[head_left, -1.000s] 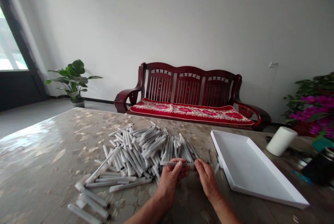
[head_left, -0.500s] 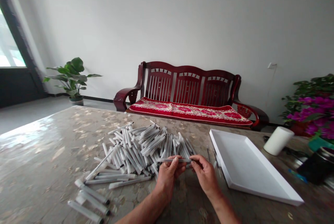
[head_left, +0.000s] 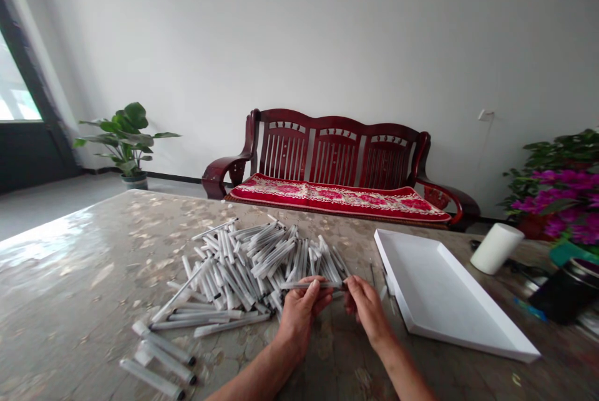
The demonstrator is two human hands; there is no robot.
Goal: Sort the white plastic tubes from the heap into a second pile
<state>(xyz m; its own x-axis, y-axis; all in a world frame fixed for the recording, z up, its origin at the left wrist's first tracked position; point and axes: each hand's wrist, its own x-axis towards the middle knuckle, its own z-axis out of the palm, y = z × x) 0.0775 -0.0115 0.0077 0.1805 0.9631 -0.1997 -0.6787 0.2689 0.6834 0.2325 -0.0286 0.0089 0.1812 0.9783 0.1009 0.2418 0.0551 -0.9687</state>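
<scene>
A translucent pen (head_left: 294, 285) with a dark right end lies level across my left hand (head_left: 303, 307), gripped between thumb and fingers. At that dark end, my right hand (head_left: 365, 307) has its thumb and fingers pinched together; whether they grip the pen's tip or a small separate part is hidden. Just beyond and left of my hands is a heap of similar pens (head_left: 238, 264), whitish with black ends. Several more pens (head_left: 159, 351) lie apart at the near left.
On the right of the stone-patterned table (head_left: 84, 289) is a shallow white box tray (head_left: 472, 345). Thin rods (head_left: 388, 289) lie beside its left wall. Farther right are a white roll (head_left: 496, 249), a black cup (head_left: 568, 292) and pink flowers. A wooden bench (head_left: 334, 151) stands beyond.
My right hand has turned slightly and its fingers have shifted at the pen's dark end. The left hand keeps the pen in nearly the same place.
</scene>
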